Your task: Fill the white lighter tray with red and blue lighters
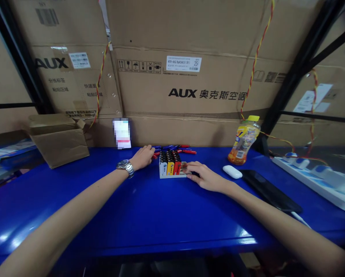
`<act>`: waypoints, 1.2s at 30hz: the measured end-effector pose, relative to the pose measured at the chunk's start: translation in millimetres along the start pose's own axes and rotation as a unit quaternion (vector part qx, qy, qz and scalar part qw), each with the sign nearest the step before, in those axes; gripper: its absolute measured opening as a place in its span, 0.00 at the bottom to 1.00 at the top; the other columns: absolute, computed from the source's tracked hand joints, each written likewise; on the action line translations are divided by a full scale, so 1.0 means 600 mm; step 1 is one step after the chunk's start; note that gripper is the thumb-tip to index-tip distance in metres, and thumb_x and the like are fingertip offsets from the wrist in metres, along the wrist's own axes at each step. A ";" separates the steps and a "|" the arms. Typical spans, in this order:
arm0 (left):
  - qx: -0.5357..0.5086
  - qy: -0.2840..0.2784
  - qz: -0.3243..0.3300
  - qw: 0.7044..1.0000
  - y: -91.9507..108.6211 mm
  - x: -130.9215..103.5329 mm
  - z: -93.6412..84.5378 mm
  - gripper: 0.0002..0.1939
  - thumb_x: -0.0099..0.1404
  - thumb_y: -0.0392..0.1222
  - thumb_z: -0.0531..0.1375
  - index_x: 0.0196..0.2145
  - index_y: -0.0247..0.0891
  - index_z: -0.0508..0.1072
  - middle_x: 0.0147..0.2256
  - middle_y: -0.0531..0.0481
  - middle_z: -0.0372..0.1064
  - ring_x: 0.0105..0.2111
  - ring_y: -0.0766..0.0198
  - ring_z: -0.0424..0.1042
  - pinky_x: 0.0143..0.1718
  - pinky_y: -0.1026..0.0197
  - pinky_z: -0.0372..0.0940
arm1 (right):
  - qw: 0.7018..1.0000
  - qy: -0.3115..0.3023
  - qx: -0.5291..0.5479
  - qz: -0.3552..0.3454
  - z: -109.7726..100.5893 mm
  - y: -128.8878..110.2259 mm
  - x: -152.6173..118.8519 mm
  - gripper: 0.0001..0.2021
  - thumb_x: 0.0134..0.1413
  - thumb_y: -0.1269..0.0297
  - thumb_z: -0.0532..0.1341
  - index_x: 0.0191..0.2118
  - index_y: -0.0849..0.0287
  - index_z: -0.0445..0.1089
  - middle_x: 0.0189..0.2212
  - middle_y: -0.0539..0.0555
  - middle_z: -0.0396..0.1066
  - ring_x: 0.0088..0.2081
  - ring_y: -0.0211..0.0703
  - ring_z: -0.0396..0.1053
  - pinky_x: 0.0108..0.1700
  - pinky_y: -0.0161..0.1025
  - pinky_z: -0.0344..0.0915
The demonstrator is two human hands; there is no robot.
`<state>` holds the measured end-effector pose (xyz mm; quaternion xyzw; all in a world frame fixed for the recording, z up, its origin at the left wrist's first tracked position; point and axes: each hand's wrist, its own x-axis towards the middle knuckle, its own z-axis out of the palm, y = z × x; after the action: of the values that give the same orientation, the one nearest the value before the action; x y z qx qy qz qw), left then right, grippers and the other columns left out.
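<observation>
loosely curled, the right hand [205,176] touches the pale, shallow tray [174,176] of upright, smooth lighters [170,163]; the left hand [142,157], fingers partly bent, reaches the loose lighters [176,147] behind it, its hold unclear.

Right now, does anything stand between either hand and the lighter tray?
On the left hand's side, yes: a loose red piece lies between its fingers and the lighter tray. Nothing visible stands between the right hand and the tray's right end.
</observation>
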<state>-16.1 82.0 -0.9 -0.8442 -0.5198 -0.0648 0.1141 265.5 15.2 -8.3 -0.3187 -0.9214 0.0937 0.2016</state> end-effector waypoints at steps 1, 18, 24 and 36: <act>0.001 -0.002 0.006 1.000 -0.006 -0.016 -0.004 0.13 0.62 0.31 0.51 0.44 0.32 0.69 0.44 0.36 0.66 0.41 0.54 0.67 0.43 0.55 0.61 | 1.000 0.001 -0.005 0.002 0.001 0.000 0.003 0.06 0.62 0.69 0.53 0.38 0.57 0.67 0.42 0.57 0.69 0.46 0.47 0.65 0.49 0.49 0.62; -0.170 -0.050 0.143 0.974 0.025 -0.177 -0.062 0.11 0.62 0.37 0.54 0.43 0.36 0.66 0.39 0.44 0.69 0.34 0.59 0.69 0.35 0.58 0.64 | 0.998 0.041 -0.044 -0.015 0.052 0.022 0.105 0.07 0.62 0.68 0.53 0.35 0.59 0.67 0.36 0.55 0.70 0.41 0.44 0.65 0.46 0.42 0.62; -0.135 0.005 0.165 0.977 0.064 -0.118 -0.039 0.17 0.64 0.39 0.53 0.49 0.32 0.69 0.46 0.37 0.69 0.45 0.52 0.69 0.45 0.52 0.65 | 0.996 0.046 -0.062 -0.046 0.052 0.028 0.136 0.09 0.63 0.65 0.53 0.38 0.60 0.69 0.39 0.57 0.71 0.41 0.43 0.67 0.46 0.41 0.63; -0.109 0.049 0.098 0.988 0.070 -0.112 -0.018 0.22 0.70 0.54 0.47 0.40 0.34 0.70 0.40 0.39 0.67 0.40 0.53 0.66 0.41 0.51 0.63 | 0.977 -0.021 -0.206 0.049 0.020 0.084 0.103 0.18 0.61 0.71 0.51 0.53 0.59 0.69 0.49 0.61 0.71 0.50 0.52 0.63 0.48 0.49 0.59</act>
<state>-8.7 3.2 -10.9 -0.8943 -0.4181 -0.1504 0.0528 243.7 92.8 -14.7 -0.3963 -0.9081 -0.0819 0.1072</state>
